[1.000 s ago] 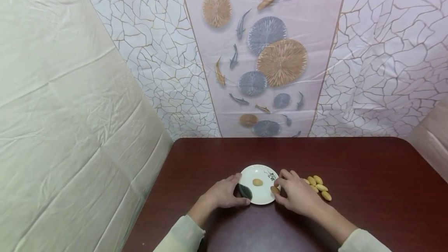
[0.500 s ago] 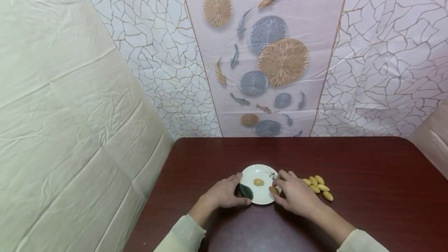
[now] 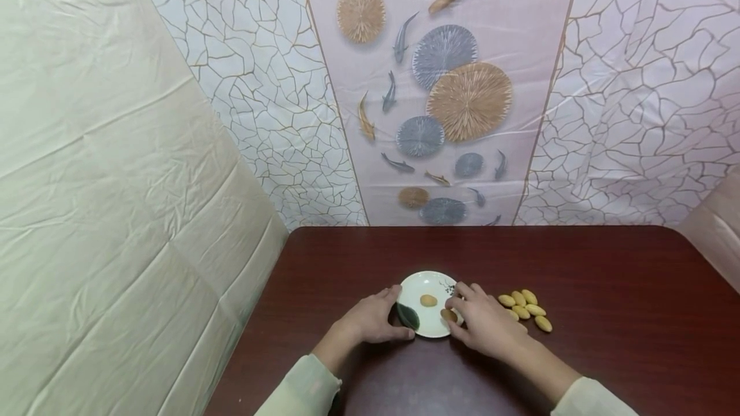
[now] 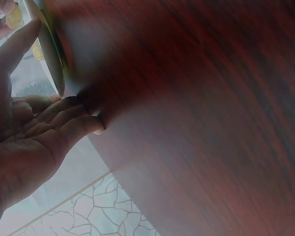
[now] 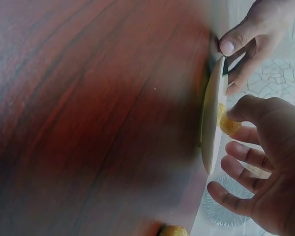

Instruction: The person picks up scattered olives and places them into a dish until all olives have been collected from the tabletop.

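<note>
A white plate [image 3: 429, 325] with a dark green leaf mark and a small dark print lies on the table. My left hand [image 3: 370, 318] holds its left rim, thumb at the near side and fingers farther back. Between thumb and index finger, my right hand [image 3: 488, 323] pinches a small oval yellow fruit [image 5: 230, 126] over the plate's right side; its exact kind is unclear. The right wrist view shows the other fingers spread apart. Another yellow fruit [image 3: 428, 300] rests near the plate's middle.
Several more yellow fruits [image 3: 519, 298] lie in a loose cluster on the dark red table [image 3: 607, 313], right of the plate and partly behind my right hand. A patterned cloth [image 3: 433, 114] hangs beyond the table's far edge.
My right hand has shifted slightly left over the plate with the pinched fruit, uncovering more of the cluster. The left hand stays at the plate's rim.
</note>
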A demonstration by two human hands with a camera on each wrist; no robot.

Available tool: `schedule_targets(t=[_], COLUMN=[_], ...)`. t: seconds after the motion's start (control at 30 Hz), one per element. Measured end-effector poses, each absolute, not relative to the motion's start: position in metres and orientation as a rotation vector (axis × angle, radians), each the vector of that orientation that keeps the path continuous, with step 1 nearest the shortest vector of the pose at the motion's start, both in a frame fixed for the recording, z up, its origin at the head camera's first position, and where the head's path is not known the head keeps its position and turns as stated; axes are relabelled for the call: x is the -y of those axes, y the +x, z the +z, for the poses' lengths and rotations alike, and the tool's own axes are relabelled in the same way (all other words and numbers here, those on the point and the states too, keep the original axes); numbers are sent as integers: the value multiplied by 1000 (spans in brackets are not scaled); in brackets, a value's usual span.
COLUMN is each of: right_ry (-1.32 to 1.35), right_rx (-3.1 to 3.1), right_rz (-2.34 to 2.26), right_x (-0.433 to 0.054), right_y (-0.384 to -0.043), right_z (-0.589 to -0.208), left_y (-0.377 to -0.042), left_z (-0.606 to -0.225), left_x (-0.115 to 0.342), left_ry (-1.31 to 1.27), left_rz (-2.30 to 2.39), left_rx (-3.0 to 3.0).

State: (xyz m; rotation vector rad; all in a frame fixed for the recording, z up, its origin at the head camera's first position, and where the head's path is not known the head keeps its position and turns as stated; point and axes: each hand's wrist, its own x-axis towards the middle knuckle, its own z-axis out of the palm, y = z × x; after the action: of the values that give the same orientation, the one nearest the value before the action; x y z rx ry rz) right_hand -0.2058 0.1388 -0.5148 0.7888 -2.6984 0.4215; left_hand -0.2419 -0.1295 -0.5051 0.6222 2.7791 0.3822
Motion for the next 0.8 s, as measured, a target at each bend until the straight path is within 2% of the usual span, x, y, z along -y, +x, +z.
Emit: schedule_targets(t=[0.8], right_ry=[801], right_rx=[2795], right_rz=[399], right_x=[-132], right_y=[-208], right_z=[-516], left_y=[-241], left_z=[-504], left_x=[130], left_ry=[583], left_rz=[413], left_rx=[-2759])
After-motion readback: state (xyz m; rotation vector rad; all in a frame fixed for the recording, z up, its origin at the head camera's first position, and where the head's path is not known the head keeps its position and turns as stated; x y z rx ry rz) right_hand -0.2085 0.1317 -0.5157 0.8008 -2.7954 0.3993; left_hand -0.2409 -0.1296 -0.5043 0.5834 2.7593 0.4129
